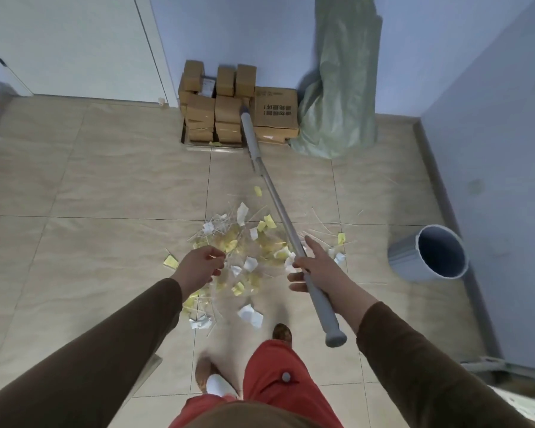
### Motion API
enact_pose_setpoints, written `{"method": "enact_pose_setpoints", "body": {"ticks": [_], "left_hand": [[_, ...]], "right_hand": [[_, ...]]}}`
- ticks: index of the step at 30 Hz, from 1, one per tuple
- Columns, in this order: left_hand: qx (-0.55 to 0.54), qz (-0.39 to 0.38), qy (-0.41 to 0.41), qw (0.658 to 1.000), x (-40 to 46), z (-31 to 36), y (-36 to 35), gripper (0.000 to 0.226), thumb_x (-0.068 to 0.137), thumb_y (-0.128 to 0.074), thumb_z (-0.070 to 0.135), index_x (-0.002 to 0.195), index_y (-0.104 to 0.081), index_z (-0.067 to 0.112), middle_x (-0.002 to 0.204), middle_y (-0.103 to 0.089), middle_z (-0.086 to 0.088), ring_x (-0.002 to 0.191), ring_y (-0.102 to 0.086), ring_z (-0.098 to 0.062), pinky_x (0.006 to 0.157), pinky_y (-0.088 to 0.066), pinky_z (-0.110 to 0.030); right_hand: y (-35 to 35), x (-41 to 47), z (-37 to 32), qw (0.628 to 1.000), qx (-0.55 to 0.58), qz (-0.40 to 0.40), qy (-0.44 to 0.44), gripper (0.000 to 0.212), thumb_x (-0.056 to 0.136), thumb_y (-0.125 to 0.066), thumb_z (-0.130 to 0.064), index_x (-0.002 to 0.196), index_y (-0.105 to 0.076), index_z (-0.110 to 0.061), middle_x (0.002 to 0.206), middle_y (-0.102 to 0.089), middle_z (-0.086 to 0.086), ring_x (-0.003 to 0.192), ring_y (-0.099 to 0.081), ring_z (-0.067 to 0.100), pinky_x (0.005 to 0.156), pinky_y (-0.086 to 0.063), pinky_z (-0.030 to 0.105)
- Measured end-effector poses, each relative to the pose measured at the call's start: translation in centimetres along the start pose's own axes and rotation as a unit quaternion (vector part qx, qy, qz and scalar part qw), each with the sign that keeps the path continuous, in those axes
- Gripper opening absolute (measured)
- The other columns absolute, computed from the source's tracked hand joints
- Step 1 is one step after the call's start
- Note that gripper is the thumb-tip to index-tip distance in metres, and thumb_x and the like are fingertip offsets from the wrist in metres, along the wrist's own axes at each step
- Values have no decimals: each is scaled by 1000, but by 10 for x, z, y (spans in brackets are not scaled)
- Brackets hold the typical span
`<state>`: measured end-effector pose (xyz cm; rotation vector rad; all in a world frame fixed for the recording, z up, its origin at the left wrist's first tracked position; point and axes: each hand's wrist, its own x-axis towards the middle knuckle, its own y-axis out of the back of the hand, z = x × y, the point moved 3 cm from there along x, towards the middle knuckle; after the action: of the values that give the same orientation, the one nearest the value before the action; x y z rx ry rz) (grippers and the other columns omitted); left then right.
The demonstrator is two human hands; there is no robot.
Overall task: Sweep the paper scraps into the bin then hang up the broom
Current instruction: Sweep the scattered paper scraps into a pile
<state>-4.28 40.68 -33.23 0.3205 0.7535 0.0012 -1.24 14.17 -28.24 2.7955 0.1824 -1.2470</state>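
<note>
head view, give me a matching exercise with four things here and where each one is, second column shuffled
Things:
1. bin
2. cardboard boxes
3. paper scraps
4. green sack

Places:
a. stacked against the far wall
b. scattered on the floor between the hands
c. on its side by the right wall
d. slumped in the far corner

Pairs: 1-c, 2-a, 3-b, 4-d
</note>
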Motion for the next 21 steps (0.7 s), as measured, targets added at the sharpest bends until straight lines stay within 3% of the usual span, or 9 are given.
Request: {"method": "enact_pose_setpoints", "body": {"ticks": [8, 13, 17, 21], "left_hand": [[-3, 27, 52, 998, 37, 27, -45, 14, 93, -60, 11, 103, -70, 12, 102, -73, -16, 77, -66, -21, 70, -49, -32], [-6, 43, 73, 996, 69, 63, -84, 15, 91, -61, 11, 101, -70, 15, 99, -75, -12, 87, -71, -26, 76, -54, -36], [7, 49, 68, 996, 90, 81, -107, 14, 92, -60, 12, 100, -70, 17, 97, -75, -7, 91, -73, -26, 80, -56, -40], [9, 54, 75, 996, 98, 85, -118, 12, 92, -61, 14, 97, -70, 20, 97, -75, -5, 90, -73, -23, 79, -55, -38]], "right_hand": [[119, 126, -43, 978, -202, 48, 7, 48, 94, -44, -1, 139, -47, -17, 74, -51, 7, 38, -45, 12, 36, -39, 21], [164, 219, -92, 956, -288, 47, 2, 41, 95, -38, -5, 133, -48, -16, 83, -55, 10, 55, -51, 17, 45, -46, 26], [171, 290, -120, 934, -351, 55, -23, 37, 98, -34, -7, 133, -47, -10, 88, -60, 13, 58, -56, 21, 48, -48, 29], [163, 314, -113, 944, -319, 87, -21, 40, 100, -37, -5, 140, -41, -1, 76, -54, 9, 62, -57, 21, 55, -48, 27]]}}
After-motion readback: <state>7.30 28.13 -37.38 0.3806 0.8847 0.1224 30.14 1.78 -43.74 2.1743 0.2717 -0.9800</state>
